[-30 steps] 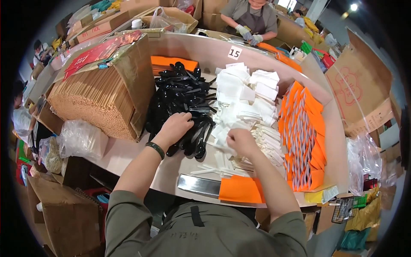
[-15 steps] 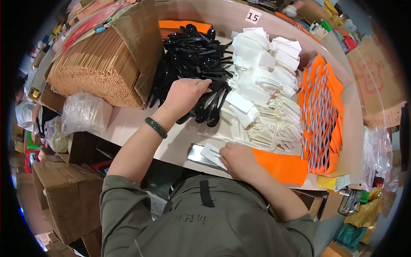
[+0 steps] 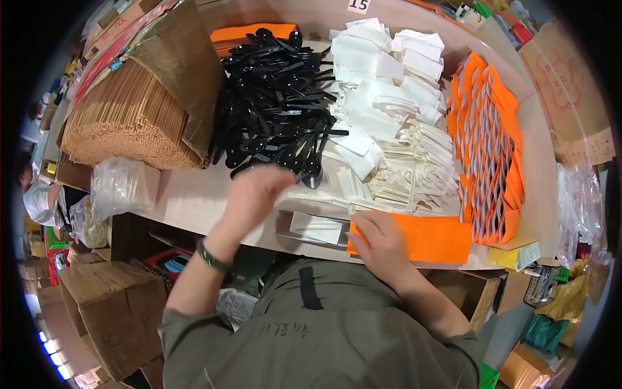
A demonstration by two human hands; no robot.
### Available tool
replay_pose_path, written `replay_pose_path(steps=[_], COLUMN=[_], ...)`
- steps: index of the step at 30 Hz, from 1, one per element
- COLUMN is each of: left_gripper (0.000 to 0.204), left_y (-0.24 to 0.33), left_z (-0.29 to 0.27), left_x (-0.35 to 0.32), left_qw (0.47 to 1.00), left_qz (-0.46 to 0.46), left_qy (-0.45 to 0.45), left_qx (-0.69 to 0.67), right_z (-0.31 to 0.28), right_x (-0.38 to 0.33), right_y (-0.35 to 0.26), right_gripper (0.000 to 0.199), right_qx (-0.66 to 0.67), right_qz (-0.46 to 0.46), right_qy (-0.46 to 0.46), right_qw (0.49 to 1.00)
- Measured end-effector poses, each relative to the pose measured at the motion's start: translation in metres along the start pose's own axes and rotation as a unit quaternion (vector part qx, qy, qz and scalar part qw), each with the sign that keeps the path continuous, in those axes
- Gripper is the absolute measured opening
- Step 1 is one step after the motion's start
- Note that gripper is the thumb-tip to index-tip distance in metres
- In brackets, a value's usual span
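My left hand point(image 3: 259, 193), smeared by motion, is just in front of the heap of black plastic spoons point(image 3: 278, 97); what its fingers hold, if anything, is not clear. Near the table's front edge, my right hand point(image 3: 382, 241) grips the left end of a flat orange paper sleeve point(image 3: 437, 238). Beside that end sits a narrow metal tray point(image 3: 283, 223), partly covered by the sleeve and my fingers. A folded white napkin point(image 3: 315, 227) lies in the tray.
White napkins point(image 3: 369, 58) are piled right of the spoons, with thin paper-wrapped sticks point(image 3: 414, 168) in front. Overlapping orange sleeves point(image 3: 486, 149) line the right side. An open carton point(image 3: 175, 65) packed with wooden sticks point(image 3: 129, 123) stands left, near a clear plastic bag point(image 3: 120, 185).
My left hand has drawn back from the spoons toward me. The napkin now lies in the tray, and my right hand has moved from it to the orange sleeve. The view has shifted slightly.
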State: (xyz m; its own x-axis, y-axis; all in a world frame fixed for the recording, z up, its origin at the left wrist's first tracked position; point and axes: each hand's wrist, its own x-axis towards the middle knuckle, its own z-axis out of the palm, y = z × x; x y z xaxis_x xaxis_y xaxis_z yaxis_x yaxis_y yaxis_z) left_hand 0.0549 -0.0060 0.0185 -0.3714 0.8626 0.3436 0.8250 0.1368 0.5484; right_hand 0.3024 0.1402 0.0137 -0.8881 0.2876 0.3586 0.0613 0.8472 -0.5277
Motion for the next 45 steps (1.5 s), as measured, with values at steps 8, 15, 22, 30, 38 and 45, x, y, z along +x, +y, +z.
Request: replay_pose_path(steps=[8,15,22,30,38,45], left_gripper=[0.011,0.022,0.017,0.024,0.008,0.015], left_y=[0.031,-0.045,-0.110,-0.066,-0.001,0.004], left_z=[0.014,-0.222,-0.229,-0.207,-0.031,-0.003], left_x=[-0.015,0.056,0.059,-0.032,-0.084,-0.044], left_qw=[0.989,0.884,0.878,0.897,0.937,0.944], left_qz=[0.111,-0.160,-0.189,-0.240,-0.270,-0.241], left_qy=[-0.091,0.238,0.098,0.339,-0.096,-0.174], left_qx=[0.016,0.369,0.428,0.154,-0.199,-0.147], right_z=[0.031,0.039,0.055,0.010,0.003,0.004], right_x=[-0.012,-0.029,-0.036,-0.031,-0.040,-0.041], right_y=[0.014,0.014,0.012,0.015,0.008,0.016], right_gripper=[0.031,0.036,0.027,0.028,0.041,0.044], right_qx=[-0.082,-0.081,-0.031,0.002,-0.046,-0.106], right_qz=[-0.163,-0.206,-0.192,-0.074,-0.029,-0.027], right_qy=[-0.057,-0.044,-0.025,-0.023,-0.086,-0.078], right_qw=[0.981,0.974,0.981,0.997,0.995,0.991])
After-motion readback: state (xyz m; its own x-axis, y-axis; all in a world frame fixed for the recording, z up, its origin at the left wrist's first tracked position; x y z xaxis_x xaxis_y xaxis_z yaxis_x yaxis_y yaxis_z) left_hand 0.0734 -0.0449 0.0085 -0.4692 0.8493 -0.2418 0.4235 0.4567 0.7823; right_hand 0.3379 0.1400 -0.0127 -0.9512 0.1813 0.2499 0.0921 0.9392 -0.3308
